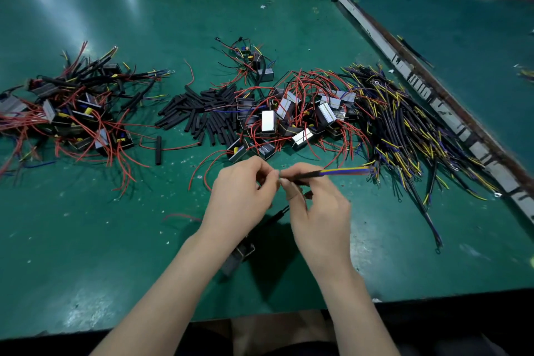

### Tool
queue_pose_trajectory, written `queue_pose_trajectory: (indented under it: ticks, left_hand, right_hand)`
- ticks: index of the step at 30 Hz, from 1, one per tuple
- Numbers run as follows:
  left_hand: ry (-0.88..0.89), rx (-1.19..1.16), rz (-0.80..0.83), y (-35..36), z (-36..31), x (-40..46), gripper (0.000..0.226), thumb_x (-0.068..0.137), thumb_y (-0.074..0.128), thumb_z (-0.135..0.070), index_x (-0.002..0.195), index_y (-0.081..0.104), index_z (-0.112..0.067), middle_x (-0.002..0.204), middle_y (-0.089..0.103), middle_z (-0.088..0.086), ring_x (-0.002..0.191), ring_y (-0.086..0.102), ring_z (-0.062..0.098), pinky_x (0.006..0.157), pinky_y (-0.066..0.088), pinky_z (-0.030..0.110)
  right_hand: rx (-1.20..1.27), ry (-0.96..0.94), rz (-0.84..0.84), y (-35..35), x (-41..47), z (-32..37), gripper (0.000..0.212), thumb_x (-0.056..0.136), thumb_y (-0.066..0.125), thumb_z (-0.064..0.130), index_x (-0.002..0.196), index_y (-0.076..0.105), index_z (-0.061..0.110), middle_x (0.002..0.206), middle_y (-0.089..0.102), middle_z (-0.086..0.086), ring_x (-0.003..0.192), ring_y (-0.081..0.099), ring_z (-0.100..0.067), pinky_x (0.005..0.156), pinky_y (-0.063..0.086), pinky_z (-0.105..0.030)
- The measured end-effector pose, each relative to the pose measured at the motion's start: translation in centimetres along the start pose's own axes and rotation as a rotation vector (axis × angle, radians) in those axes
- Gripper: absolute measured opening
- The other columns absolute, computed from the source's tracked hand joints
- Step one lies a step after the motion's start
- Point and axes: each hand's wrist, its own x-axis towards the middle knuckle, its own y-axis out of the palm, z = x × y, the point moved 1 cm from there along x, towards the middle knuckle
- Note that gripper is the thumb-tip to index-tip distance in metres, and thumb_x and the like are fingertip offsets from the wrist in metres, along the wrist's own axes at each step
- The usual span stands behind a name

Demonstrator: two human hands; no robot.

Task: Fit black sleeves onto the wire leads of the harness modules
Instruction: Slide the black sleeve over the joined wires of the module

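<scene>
Both hands meet over the counter (86, 254) near its front edge: left hand (245, 193) pinching something tiny, right hand (315, 211) fingers clamped on the black-sleeved wire lead (332, 173).

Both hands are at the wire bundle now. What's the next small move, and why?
Probably slide the black sleeve further along the yellow and blue leads. The right hand pinches the sleeved end, the left hand meets it at the fingertips, and bare coloured wire shows beyond the sleeve.

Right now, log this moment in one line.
left hand pinches lead end | right hand holds sleeved wire bundle | loose sleeves behind
</scene>
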Motion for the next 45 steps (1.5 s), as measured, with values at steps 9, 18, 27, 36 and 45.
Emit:
queue_pose_trajectory:
  ticks: [9, 18, 27, 36, 45]
  left_hand:
    - [0.457, 0.183, 0.306, -1.7, 0.2, 1.4, 0.014, 0.09, 0.059, -0.019, 0.093, 0.068, -0.008, 0.083, 0.062, 0.003, 0.081, 0.056, 0.018, 0.073, 0.04, 0.027]
    - [0.307, -0.227, 0.14, -1.5, 0.7, 1.3, 0.021, 0.09, 0.06, -0.008, 0.08, 0.058, -0.026, 0.073, 0.06, -0.01, 0.061, 0.063, 0.002, 0.064, 0.048, 0.021]
    - [0.114, -0.281, -0.133, 0.5, 0.2, 0.3, 0.015, 0.087, 0.065, -0.013, 0.075, 0.064, -0.023, 0.057, 0.064, -0.013, 0.055, 0.063, -0.003, 0.058, 0.044, 0.009]
    - [0.059, -0.128, -0.103, 0.3, -0.7, 0.3, 0.013, 0.085, 0.064, -0.022, 0.073, 0.064, -0.02, 0.061, 0.065, -0.018, 0.047, 0.061, -0.003, 0.062, 0.046, 0.017]
    - [0.172, -0.05, 0.285, -1.3, -0.5, 1.8, 0.017, 0.091, 0.061, -0.024, 0.074, 0.061, -0.027, 0.051, 0.06, -0.011, 0.043, 0.055, -0.003, 0.048, 0.033, 0.008]
  right_hand:
    - [0.125, -0.121, 0.214, -1.5, 2.9, -2.5, 0.016, 0.082, 0.066, 0.001, 0.093, 0.065, 0.013, 0.088, 0.066, 0.008, 0.084, 0.061, -0.005, 0.077, 0.042, -0.008]
    - [0.582, 0.245, 0.302, -1.2, 4.3, -3.1, 0.023, 0.084, 0.068, 0.013, 0.094, 0.052, 0.025, 0.074, 0.065, 0.006, 0.068, 0.06, -0.009, 0.067, 0.047, -0.024]
    - [0.494, 0.279, 0.171, 0.5, 2.4, -2.7, 0.018, 0.083, 0.061, 0.022, 0.089, 0.047, 0.032, 0.077, 0.064, 0.017, 0.064, 0.055, -0.003, 0.063, 0.045, -0.019]
    - [0.03, 0.051, 0.365, -1.6, 3.5, -1.7, 0.022, 0.086, 0.053, 0.031, 0.091, 0.037, 0.045, 0.073, 0.056, 0.016, 0.054, 0.044, -0.01, 0.057, 0.042, -0.037]
    - [0.079, -0.128, 0.306, -2.6, 4.8, -2.0, 0.011, 0.086, 0.065, 0.007, 0.09, 0.058, 0.014, 0.084, 0.064, 0.001, 0.079, 0.057, -0.014, 0.073, 0.044, -0.024]
